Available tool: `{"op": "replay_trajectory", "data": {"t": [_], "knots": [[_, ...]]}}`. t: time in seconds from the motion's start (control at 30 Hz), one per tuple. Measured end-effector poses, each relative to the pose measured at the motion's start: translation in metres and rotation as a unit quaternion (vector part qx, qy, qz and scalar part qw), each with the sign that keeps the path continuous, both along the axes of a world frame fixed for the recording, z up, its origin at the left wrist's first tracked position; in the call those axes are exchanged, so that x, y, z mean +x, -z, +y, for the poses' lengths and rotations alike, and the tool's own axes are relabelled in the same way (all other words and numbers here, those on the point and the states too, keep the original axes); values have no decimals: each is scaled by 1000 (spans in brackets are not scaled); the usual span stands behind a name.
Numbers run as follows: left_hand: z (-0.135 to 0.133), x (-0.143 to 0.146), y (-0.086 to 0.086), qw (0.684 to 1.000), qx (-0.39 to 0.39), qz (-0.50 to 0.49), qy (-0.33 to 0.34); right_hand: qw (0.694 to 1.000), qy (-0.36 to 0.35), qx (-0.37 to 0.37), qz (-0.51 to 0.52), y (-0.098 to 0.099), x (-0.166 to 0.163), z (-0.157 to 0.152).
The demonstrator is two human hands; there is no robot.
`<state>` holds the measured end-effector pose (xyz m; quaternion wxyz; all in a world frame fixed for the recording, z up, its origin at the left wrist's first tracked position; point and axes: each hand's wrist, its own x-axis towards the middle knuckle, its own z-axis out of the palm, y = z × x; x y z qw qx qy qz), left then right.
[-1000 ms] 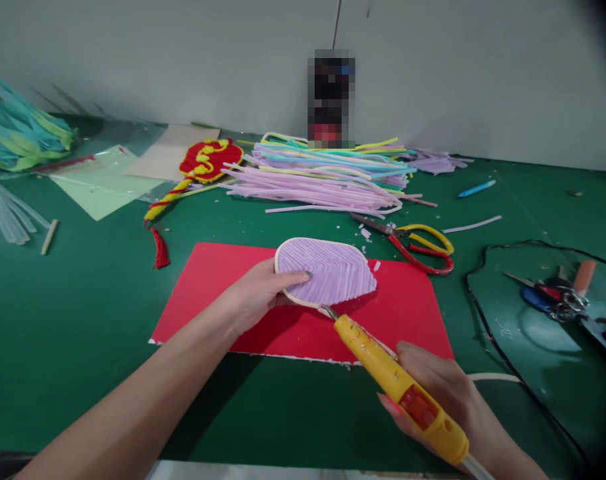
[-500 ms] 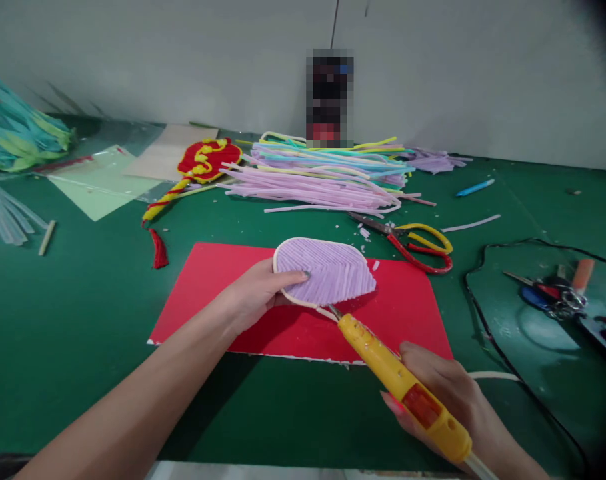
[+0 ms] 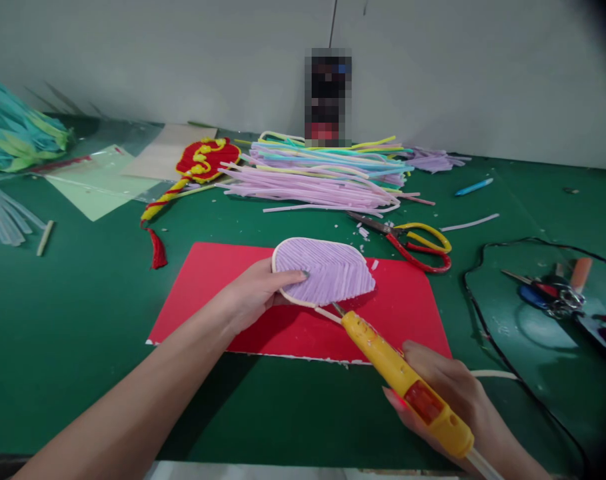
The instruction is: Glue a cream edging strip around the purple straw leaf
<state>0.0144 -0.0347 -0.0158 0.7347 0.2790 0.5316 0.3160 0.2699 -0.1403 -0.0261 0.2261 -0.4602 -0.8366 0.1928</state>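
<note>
Left hand (image 3: 255,290) pinching purple panel (image 3: 333,270) by left end, lengthwise along far edge of red board (image 3: 403,317); right hand (image 3: 447,387) gripping glue gun (image 3: 397,363), nozzle (image 3: 339,309) facing panel's near rim.

Green table (image 3: 83,380) holds red sheet (image 3: 203,280) near middle, scissors (image 3: 415,252) at its far right corner. Pile of pastel strips (image 3: 313,190) lies far middle, blue pen (image 3: 473,187) far right, key bunch (image 3: 563,300) right, clear sticks (image 3: 7,217) left.
</note>
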Motion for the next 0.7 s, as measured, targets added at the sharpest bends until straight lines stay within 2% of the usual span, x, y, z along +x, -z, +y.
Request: {"op": "replay_trajectory", "data": {"t": [0.33, 0.7], "knots": [[0, 0, 1, 1000, 3, -6, -2, 999, 10, 38, -4, -2, 1, -1], [1, -1, 4, 1000, 12, -14, 6, 1000, 10, 10, 1, -7, -1, 1]]}}
